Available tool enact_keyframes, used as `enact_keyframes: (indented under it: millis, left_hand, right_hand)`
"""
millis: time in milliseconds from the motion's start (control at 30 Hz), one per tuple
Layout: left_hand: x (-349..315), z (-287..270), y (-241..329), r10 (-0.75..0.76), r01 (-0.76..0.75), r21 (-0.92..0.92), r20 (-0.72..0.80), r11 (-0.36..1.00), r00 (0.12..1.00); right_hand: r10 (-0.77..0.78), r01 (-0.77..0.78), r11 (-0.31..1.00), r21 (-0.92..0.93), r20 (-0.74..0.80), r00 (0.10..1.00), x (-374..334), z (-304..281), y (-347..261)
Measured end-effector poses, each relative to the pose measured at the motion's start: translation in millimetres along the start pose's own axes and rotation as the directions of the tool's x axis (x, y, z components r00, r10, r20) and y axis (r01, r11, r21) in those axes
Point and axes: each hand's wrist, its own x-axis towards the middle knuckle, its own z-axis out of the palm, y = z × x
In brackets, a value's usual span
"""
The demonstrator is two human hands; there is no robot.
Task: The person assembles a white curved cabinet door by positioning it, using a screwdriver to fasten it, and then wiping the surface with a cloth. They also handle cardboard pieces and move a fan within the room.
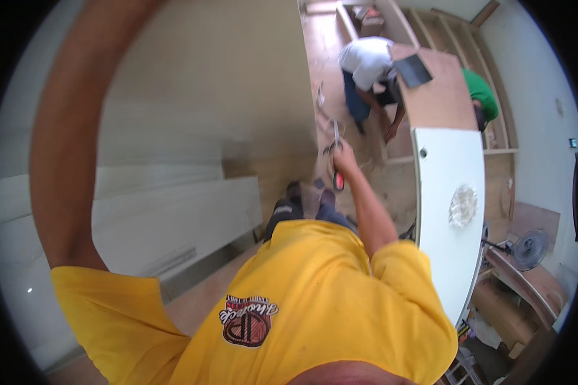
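In front of my body, my right hand (345, 158) is closed around a hand tool (338, 178) with a red-and-black handle. A narrow metal part of it points up and away from me; its exact kind is not clear. My left arm (64, 154) is raised along the left side and leaves the picture at the top, so my left hand is out of sight. Beside that arm stands a large, smooth beige panel (218, 77), its right edge close to the tool.
A white panel (180, 208) lies low at left. At right are a white tabletop (446, 160) with a crumpled round patch (464, 206), a fan (530, 250) and wooden framing (430, 29). A person in white (369, 61) bends beside a plywood sheet (437, 96); another in green (481, 93) is behind it.
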Motion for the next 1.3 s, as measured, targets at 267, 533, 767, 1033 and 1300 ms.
enact_keyframes:
  millis: [267, 533, 767, 1033, 1300]
  left_hand:
    - [-48, 38, 120, 0.087, -0.02, -0.272, 0.236, 0.962, 0.968]
    - [-108, 84, 314, 0.238, 0.013, -0.493, 0.444, 0.87, 0.864]
    - [-36, 15, 149, -0.27, 0.307, -0.402, 0.149, 0.863, 0.951]
    - [-86, -23, 46, -0.784, 0.796, 0.205, -0.153, 0.57, 0.601]
    - [-98, 7, 61, -0.773, 0.791, 0.22, -0.18, 0.571, 0.608]
  right_hand:
    - [0.346, -0.288, 0.814, 0.505, -0.023, 0.938, -117, -81, -6]
    - [0.043, -0.027, 0.84, 0.541, -0.017, 0.999, -170, -53, -148]
    - [-0.503, 0.469, 0.798, 0.379, -0.012, 0.864, -188, -53, -328]
    - [-0.747, 0.765, 0.623, 0.162, -0.165, 0.644, -170, -2, -436]
    - [-0.527, 0.51, 0.806, 0.301, -0.027, 0.849, -206, -19, -398]
